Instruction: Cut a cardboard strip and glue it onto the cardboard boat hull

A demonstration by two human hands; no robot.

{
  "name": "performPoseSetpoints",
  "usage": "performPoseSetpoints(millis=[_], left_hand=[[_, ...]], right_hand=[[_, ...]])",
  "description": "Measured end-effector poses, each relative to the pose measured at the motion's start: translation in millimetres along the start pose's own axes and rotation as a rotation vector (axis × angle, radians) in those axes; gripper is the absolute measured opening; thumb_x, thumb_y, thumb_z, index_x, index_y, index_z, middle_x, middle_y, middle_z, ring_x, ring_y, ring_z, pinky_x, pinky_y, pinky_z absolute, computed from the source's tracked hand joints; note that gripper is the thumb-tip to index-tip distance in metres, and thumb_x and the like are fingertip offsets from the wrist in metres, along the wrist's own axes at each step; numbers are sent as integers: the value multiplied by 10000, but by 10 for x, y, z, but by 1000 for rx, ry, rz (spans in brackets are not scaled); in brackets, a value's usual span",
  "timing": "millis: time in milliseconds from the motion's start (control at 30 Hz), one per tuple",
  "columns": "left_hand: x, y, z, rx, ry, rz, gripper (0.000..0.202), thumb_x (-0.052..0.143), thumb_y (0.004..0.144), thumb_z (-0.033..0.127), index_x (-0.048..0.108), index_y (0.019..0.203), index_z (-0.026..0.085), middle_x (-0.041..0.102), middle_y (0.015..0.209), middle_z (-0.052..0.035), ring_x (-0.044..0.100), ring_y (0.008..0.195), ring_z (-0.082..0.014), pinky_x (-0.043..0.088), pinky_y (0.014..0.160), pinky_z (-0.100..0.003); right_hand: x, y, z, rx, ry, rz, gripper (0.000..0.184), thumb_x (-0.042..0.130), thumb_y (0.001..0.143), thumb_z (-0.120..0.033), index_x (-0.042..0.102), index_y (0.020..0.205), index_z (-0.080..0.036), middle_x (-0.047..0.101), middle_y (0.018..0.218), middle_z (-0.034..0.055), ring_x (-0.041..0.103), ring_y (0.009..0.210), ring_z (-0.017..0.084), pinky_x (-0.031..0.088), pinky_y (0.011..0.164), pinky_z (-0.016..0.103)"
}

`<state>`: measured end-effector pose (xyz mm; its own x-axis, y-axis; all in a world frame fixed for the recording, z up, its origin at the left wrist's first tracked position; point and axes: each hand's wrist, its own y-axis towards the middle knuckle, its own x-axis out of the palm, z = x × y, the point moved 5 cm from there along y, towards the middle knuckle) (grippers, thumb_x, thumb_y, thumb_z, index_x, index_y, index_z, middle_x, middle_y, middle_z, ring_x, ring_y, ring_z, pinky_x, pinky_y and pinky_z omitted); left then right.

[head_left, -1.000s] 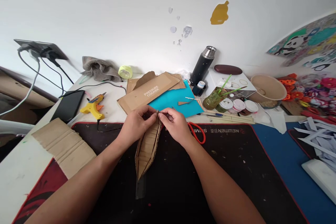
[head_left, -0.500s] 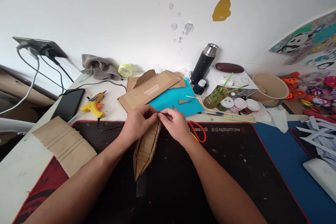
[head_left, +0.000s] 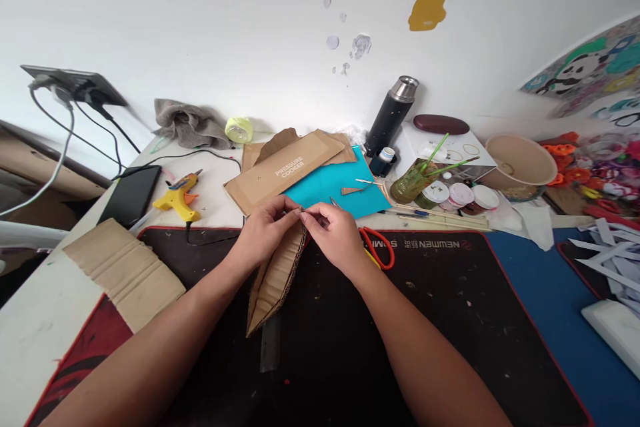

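A narrow, boat-shaped piece of corrugated cardboard point(head_left: 277, 280) with raised edges hangs slantwise over the dark mat, its pointed end toward me. My left hand point(head_left: 265, 232) pinches its far tip from the left. My right hand point(head_left: 334, 233) pinches the same tip from the right, so the fingertips meet there and hide that end. Just behind my right hand, scissors with red and yellow handles point(head_left: 383, 250) lie partly covered on the mat.
A yellow glue gun point(head_left: 177, 200) and a loose cardboard sheet point(head_left: 127, 273) lie left. Behind my hands are stacked cardboard point(head_left: 280, 173) and blue paper point(head_left: 325, 190). A black flask point(head_left: 390, 120), a jar of murky water point(head_left: 407, 183) and paint pots point(head_left: 459, 195) stand right.
The near end of the cardboard piece has swung slightly left and its inner face is turned more into view. Both hands keep pinching the far tip. The camera view has shifted a little.
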<state>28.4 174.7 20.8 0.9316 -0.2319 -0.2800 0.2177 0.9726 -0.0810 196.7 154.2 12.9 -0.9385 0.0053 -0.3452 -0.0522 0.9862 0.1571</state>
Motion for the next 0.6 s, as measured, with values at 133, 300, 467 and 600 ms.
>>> performPoseSetpoints(millis=[133, 300, 467, 600], left_hand=[[-5, 5, -35, -51, -2, 7, 248, 738, 890, 480, 756, 903, 233, 789, 908, -13, 709, 905, -238, 531, 842, -335], [8, 25, -67, -59, -42, -27, 250, 746, 863, 477, 757, 891, 230, 786, 881, -16, 705, 843, -224, 536, 800, -329], [-18, 30, -6, 36, 115, 35, 210, 719, 872, 438, 788, 844, 243, 828, 915, -26, 728, 909, -252, 554, 898, -361], [-18, 20, 24, 53, 182, 52, 268, 680, 913, 467, 773, 804, 240, 806, 844, -12, 706, 850, -240, 545, 845, -343]], right_hand=[[4, -8, -28, -10, -26, -22, 228, 691, 1032, -405, 767, 872, -261, 776, 810, 22, 685, 749, 224, 500, 734, 356], [37, -9, 28, 15, -1, -30, 220, 698, 1024, -407, 764, 867, -266, 778, 818, 24, 681, 739, 227, 485, 698, 355], [53, -3, 60, -15, -37, -14, 199, 688, 1022, -368, 757, 862, -273, 801, 858, 36, 688, 766, 241, 480, 709, 364], [40, -11, 30, -30, -56, -7, 233, 665, 1040, -374, 736, 844, -269, 770, 807, 31, 678, 753, 239, 472, 703, 359]])
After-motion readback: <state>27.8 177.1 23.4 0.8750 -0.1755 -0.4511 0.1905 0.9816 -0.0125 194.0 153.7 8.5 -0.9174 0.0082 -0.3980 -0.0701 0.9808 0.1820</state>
